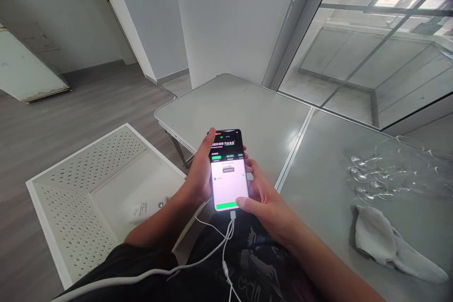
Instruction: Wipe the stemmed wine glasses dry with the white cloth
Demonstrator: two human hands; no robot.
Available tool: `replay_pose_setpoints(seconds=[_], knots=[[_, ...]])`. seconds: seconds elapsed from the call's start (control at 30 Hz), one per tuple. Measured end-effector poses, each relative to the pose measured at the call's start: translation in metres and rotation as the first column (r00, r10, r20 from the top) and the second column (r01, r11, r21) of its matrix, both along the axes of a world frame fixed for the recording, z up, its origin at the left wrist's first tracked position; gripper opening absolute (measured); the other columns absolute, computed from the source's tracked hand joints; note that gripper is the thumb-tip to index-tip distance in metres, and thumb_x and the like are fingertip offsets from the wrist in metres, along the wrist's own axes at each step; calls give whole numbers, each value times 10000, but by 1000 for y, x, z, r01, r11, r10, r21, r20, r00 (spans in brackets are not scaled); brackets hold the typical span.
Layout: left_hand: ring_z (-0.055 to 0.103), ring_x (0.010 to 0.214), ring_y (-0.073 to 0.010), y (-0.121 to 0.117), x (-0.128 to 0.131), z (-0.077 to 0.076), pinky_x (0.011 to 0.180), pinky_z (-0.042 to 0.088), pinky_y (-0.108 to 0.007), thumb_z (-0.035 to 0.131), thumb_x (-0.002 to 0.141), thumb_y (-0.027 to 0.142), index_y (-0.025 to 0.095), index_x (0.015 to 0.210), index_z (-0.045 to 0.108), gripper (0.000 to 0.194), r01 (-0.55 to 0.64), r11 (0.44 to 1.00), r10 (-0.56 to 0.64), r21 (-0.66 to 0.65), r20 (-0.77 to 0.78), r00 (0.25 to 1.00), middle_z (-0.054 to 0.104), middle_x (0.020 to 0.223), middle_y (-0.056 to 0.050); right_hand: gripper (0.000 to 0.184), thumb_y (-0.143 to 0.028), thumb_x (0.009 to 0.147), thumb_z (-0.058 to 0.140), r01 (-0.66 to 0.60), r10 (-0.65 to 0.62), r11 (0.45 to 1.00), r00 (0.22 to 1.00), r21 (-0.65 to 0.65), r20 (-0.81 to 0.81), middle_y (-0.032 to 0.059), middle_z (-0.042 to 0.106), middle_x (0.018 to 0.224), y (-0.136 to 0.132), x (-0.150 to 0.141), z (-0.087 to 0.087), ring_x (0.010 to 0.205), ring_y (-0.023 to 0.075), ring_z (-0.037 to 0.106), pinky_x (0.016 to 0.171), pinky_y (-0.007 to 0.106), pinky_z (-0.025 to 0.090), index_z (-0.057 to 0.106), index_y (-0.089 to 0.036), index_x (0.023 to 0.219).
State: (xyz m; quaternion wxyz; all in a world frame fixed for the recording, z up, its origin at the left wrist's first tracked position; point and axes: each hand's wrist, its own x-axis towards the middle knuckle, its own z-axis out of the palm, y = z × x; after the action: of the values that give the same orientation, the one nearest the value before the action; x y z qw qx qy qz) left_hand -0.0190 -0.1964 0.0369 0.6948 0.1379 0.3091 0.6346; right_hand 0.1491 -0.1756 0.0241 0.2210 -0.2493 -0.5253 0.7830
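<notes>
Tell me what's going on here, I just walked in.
A person is holding a lit phone in both hands, the left hand along one side and the right hand with its thumb at the bottom of the screen. A white cable is plugged into the phone. On the table, to the right, are clear glasses and a cloth; a white basket stands to the left.
</notes>
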Motion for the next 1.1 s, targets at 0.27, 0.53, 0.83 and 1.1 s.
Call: replay_pose_setpoints(seconds=[0.27, 0.53, 0.83, 1.1], knots=[[759, 831, -296, 1, 0, -3, 739, 585, -392, 556, 892, 697, 88, 1131, 738, 679, 7, 999, -7, 42, -3, 1000, 778, 885, -163, 822, -166, 723, 796, -44, 43, 999, 999, 26, 32, 102, 651, 1259, 2, 1, -6, 1033, 331, 682, 856, 485, 574, 385, -297, 1422], [768, 806, -295, 1, 0, 0, 743, 604, -410, 472, 919, 721, 79, 1086, 739, 715, 12, 999, -14, -46, -39, 999, 777, 882, -167, 956, -238, 747, 885, -64, 62, 997, 997, -47, -53, 100, 614, 1346, 2, -1, -7, 1180, 302, 657, 992, 493, 538, 284, -332, 1484], [770, 816, -298, 1, 1, -2, 763, 616, -431, 479, 929, 704, 74, 1089, 738, 699, -14, 999, 12, -52, -52, 999, 777, 859, -165, 952, -179, 781, 858, -60, 59, 998, 997, -28, -58, 101, 551, 1437, 3, 0, -11, 1161, 267, 667, 1016, 474, 532, 273, -334, 1515], [769, 809, -293, 1, 2, -5, 738, 611, -408, 510, 914, 706, 84, 1066, 748, 683, -28, 999, 25, -38, -69, 997, 778, 857, -157, 978, -177, 771, 851, -55, 54, 998, 997, -17, -59, 110, 481, 1527, 3, -1, -11, 1256, 296, 622, 1025, 488, 540, 259, -342, 1532]])
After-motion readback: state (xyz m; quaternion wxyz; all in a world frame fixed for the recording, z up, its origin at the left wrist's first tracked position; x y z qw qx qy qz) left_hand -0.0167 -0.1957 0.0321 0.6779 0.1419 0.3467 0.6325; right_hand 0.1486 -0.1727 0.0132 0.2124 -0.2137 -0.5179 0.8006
